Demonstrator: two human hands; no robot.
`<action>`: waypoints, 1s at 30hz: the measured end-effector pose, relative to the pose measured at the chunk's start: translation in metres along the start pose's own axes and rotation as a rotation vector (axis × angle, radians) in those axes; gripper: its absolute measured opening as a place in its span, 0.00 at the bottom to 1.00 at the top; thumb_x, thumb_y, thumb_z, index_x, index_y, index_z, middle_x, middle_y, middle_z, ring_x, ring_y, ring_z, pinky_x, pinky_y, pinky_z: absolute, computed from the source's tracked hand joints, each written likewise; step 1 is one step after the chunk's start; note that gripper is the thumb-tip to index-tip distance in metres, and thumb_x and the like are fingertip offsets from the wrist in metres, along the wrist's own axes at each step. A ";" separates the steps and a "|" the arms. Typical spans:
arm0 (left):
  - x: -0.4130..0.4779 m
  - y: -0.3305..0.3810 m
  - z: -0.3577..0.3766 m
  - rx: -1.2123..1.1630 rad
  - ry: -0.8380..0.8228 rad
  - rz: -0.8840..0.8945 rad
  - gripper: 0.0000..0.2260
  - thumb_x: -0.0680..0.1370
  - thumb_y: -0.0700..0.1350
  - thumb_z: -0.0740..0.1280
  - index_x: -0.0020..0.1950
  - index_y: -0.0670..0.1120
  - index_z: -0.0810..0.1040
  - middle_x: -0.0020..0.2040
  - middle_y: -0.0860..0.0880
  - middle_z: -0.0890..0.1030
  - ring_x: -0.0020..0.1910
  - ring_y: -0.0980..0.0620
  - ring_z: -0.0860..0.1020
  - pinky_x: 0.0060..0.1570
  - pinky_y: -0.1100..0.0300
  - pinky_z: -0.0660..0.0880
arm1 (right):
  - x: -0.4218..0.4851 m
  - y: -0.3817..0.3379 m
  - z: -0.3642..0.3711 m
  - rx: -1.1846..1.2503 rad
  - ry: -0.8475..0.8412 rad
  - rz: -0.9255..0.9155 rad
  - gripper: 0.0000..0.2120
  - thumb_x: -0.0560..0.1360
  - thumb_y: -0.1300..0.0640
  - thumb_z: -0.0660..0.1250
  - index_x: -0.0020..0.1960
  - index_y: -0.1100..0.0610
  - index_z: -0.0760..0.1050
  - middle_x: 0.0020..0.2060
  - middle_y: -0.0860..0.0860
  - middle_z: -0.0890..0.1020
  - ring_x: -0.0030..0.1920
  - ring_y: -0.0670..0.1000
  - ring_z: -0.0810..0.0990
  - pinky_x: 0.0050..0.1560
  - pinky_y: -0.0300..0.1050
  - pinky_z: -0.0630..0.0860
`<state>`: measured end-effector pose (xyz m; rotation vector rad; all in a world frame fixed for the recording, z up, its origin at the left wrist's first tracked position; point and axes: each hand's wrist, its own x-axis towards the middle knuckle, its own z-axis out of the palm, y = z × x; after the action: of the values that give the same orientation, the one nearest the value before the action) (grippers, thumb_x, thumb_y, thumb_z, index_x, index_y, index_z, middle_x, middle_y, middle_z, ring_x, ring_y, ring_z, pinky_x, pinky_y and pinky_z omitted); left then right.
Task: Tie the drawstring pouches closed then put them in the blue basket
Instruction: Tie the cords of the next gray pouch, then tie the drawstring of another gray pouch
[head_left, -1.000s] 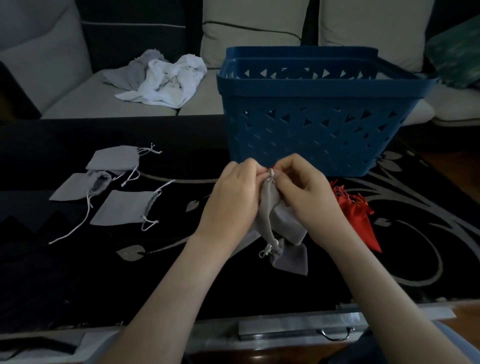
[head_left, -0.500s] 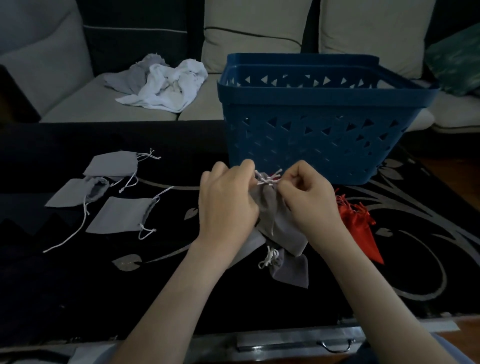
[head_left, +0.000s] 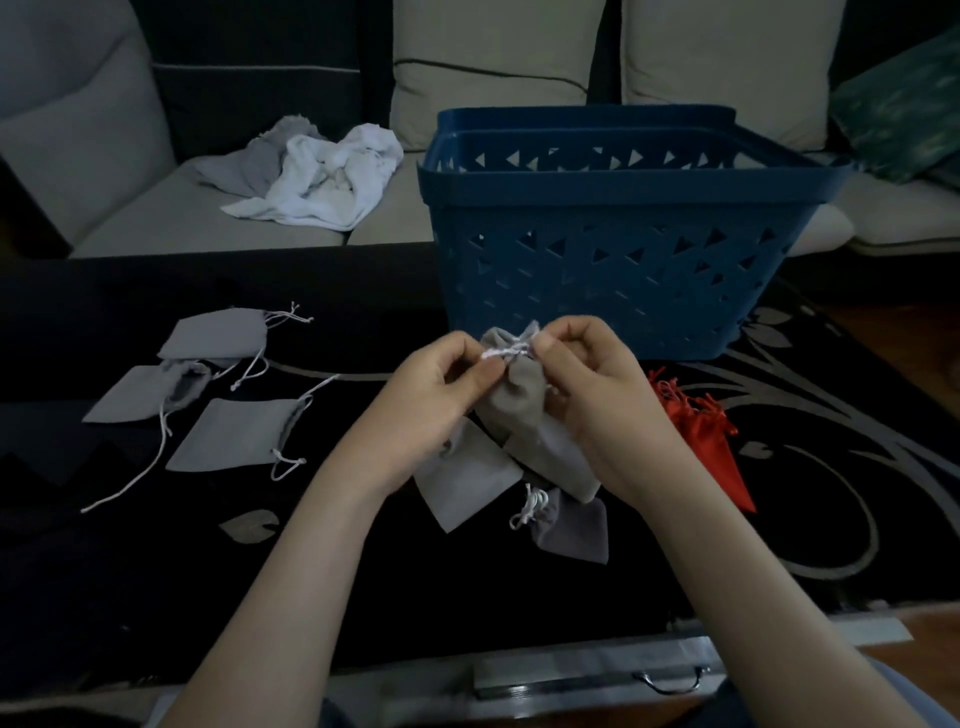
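head | our left hand and right hand each pinch the cord at the neck of the pouch, held up just before the basket | neck points up and away, long axis slanting down toward us | knot seemingly unfinished; left pouches untied on the table; basket's inside hidden

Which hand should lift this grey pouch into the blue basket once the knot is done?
Right, probably. The right hand pinches the drawstring squarely in front of the blue basket; the left hand pinches the other end nearer its left corner.
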<state>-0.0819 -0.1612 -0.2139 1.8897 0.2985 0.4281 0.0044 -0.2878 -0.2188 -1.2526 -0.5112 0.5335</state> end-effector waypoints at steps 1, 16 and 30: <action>0.000 0.001 0.000 0.013 0.030 0.002 0.08 0.79 0.42 0.64 0.42 0.41 0.76 0.37 0.49 0.76 0.39 0.57 0.74 0.42 0.63 0.70 | -0.001 -0.001 0.002 0.009 -0.041 -0.010 0.08 0.76 0.59 0.67 0.54 0.57 0.72 0.44 0.53 0.80 0.45 0.49 0.81 0.49 0.44 0.75; -0.040 -0.038 -0.048 0.199 -0.045 -0.289 0.07 0.76 0.40 0.69 0.51 0.49 0.79 0.47 0.55 0.81 0.48 0.60 0.78 0.47 0.73 0.72 | 0.011 0.053 0.016 -1.239 -0.173 -0.140 0.18 0.74 0.62 0.64 0.63 0.59 0.67 0.58 0.57 0.75 0.61 0.59 0.71 0.52 0.45 0.65; -0.064 -0.080 -0.132 0.998 0.019 -0.447 0.22 0.79 0.55 0.62 0.70 0.51 0.64 0.68 0.50 0.68 0.68 0.47 0.65 0.62 0.51 0.62 | 0.044 0.071 0.168 -1.490 -0.625 -0.248 0.33 0.75 0.60 0.62 0.76 0.50 0.53 0.73 0.51 0.56 0.71 0.55 0.54 0.68 0.50 0.56</action>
<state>-0.1968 -0.0472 -0.2571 2.6669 1.0715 -0.0466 -0.0739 -0.1194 -0.2449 -2.3590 -1.7621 0.2632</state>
